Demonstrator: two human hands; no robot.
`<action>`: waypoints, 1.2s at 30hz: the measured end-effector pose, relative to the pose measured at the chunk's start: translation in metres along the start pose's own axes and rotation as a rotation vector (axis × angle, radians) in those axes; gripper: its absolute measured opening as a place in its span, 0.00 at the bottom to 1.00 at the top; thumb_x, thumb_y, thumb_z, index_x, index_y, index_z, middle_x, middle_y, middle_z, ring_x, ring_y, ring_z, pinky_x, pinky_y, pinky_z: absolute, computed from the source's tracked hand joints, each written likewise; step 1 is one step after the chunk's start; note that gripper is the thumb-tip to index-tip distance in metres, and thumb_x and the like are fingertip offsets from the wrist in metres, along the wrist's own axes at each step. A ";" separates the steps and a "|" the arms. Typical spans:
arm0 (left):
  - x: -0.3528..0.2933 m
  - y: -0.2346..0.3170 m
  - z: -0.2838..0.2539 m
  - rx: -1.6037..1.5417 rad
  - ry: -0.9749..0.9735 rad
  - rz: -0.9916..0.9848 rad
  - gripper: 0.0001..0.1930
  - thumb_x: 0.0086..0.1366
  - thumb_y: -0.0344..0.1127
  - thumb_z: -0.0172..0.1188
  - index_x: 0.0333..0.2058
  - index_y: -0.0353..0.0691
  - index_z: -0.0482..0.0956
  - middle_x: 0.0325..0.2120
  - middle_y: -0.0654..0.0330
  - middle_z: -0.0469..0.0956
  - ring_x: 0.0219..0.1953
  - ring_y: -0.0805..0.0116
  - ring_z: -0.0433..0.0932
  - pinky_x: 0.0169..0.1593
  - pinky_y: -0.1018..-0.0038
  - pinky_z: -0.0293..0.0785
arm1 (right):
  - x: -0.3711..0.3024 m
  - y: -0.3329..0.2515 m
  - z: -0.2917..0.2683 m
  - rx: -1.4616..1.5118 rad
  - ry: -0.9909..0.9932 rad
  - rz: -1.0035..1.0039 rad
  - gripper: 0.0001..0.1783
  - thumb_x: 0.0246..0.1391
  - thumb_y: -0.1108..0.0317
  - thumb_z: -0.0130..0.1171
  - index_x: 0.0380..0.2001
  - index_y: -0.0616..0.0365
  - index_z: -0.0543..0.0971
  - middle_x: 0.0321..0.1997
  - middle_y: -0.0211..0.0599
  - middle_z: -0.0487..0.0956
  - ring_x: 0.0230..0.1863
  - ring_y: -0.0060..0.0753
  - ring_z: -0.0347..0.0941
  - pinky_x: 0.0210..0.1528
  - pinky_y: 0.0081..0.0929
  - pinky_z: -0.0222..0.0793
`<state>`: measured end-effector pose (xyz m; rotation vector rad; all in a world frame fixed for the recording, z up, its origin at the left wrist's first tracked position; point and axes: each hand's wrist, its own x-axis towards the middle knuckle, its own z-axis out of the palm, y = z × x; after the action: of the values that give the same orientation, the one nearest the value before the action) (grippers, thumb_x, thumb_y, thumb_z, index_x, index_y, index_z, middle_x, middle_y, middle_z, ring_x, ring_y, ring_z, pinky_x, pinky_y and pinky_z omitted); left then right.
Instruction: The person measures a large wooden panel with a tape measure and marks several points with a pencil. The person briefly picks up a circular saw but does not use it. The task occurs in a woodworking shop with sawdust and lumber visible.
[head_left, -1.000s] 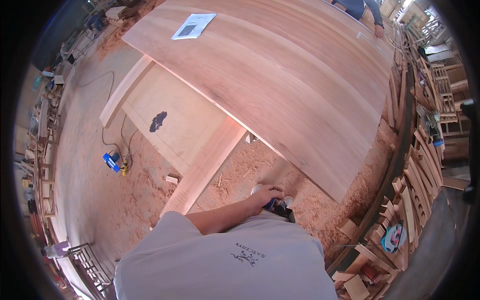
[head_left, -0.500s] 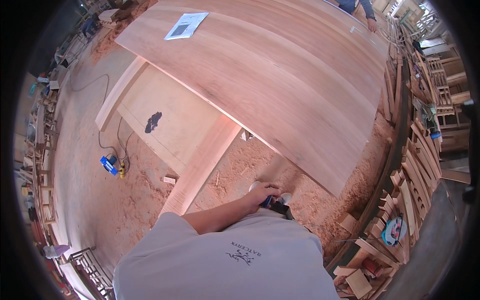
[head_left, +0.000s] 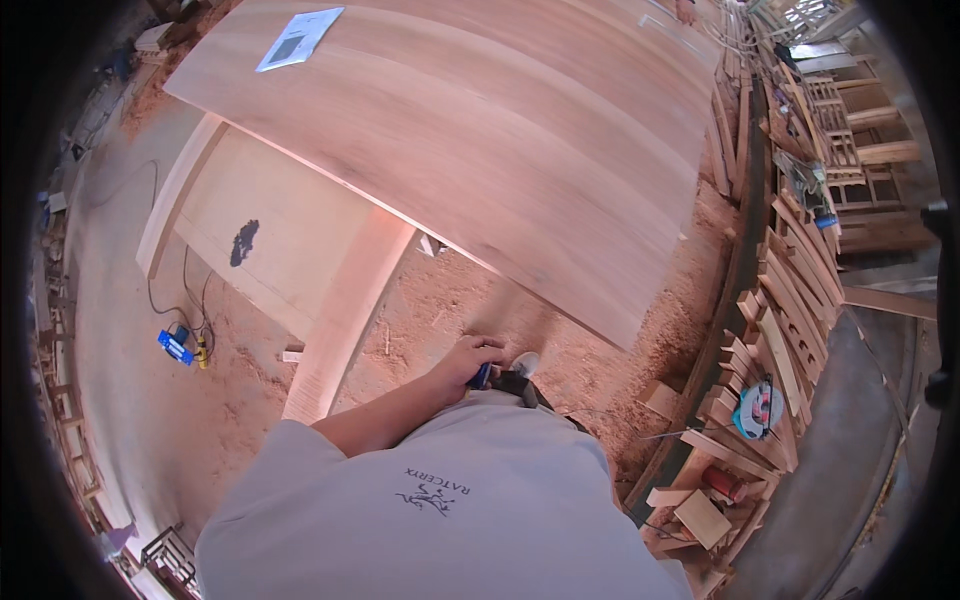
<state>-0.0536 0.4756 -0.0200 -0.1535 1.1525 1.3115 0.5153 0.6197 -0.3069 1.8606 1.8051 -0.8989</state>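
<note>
My left hand [head_left: 468, 362] is in front of my waist, its fingers curled round a small dark-blue object [head_left: 482, 377]. Most of that object is covered by the hand, so its kind cannot be made out. Beside it, at my waist, is a black strap-like piece [head_left: 518, 386]. My right hand is out of sight. Ahead of me lies a large reddish wooden panel [head_left: 450, 150], its near edge a short way beyond the left hand. A printed sheet of paper [head_left: 300, 40] rests on its far left part.
Under the panel, a pale board [head_left: 270, 220] with a dark stain sits between two wooden beams [head_left: 350, 310]. A blue power tool [head_left: 175, 346] with a cord lies on the dusty floor. Stacked wood pieces [head_left: 780, 300] and a teal-and-white tool [head_left: 757, 411] are on the right. Another person's hand [head_left: 686, 10] touches the panel's far edge.
The view has turned, so the panel and floor sit further left and higher in the picture. My left hand stays at my waist round the dark-blue object.
</note>
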 end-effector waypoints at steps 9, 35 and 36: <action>0.009 0.002 0.017 0.038 -0.060 0.001 0.15 0.67 0.35 0.63 0.50 0.39 0.77 0.36 0.60 0.81 0.31 0.71 0.81 0.27 0.71 0.78 | -0.032 -0.007 -0.016 -0.032 0.080 0.048 0.24 0.57 0.46 0.59 0.43 0.53 0.88 0.34 0.48 0.87 0.34 0.45 0.85 0.42 0.42 0.79; 0.003 0.015 0.008 -0.031 -0.029 -0.011 0.21 0.64 0.35 0.66 0.54 0.37 0.74 0.35 0.56 0.83 0.28 0.69 0.80 0.26 0.71 0.76 | -0.031 -0.034 -0.017 0.056 0.002 -0.094 0.22 0.57 0.51 0.55 0.34 0.58 0.88 0.27 0.47 0.85 0.32 0.43 0.85 0.39 0.39 0.78; 0.012 0.011 0.018 -0.030 -0.079 -0.026 0.21 0.65 0.35 0.66 0.54 0.37 0.74 0.36 0.56 0.82 0.28 0.69 0.80 0.26 0.71 0.76 | -0.019 -0.002 -0.013 -0.011 0.016 -0.044 0.22 0.57 0.50 0.55 0.33 0.58 0.88 0.27 0.47 0.85 0.32 0.42 0.84 0.39 0.39 0.78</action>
<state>-0.0545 0.4996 -0.0148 -0.1374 1.0613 1.3011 0.5164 0.6144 -0.2841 1.8330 1.8638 -0.8903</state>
